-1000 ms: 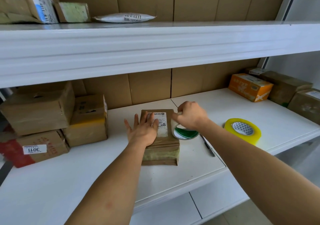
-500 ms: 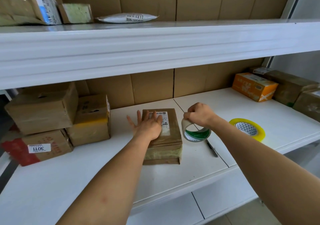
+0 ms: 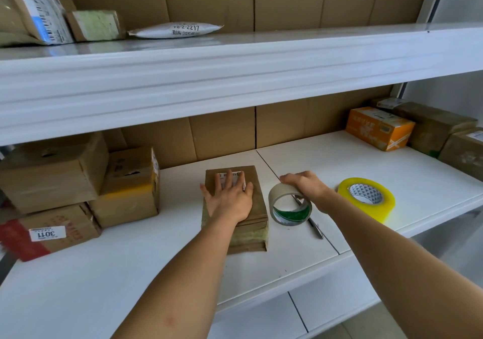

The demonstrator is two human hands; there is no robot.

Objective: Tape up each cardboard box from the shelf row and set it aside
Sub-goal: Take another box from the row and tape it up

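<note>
Left hand lies flat, fingers straight and spread, pressing on top of the small cardboard box at frame centre; fingertips cover part of the white label at the box's far end. Same placement as half a second ago, no shift on the box.

Right hand grips the brown tape roll from above, fingers curled over its rim. Roll stands on edge on the white shelf, just right of the box, green inner liner facing the camera. Change vs earlier: a second ago the roll was against the box's right side up near the label; it now sits further right and nearer the camera, with a clear gap to the box. Cannot tell if a tape strip runs between roll and box.

A pen-like tool lies on the shelf under and behind the roll, unmoved.

Further right: yellow tape roll flat on the shelf, unmoved. Upper right: orange box with brown boxes beside it. Left of frame: stacked brown cartons, the lowest one labelled 3011. Upper shelf, top left: parcels and a white mailer bag.
</note>
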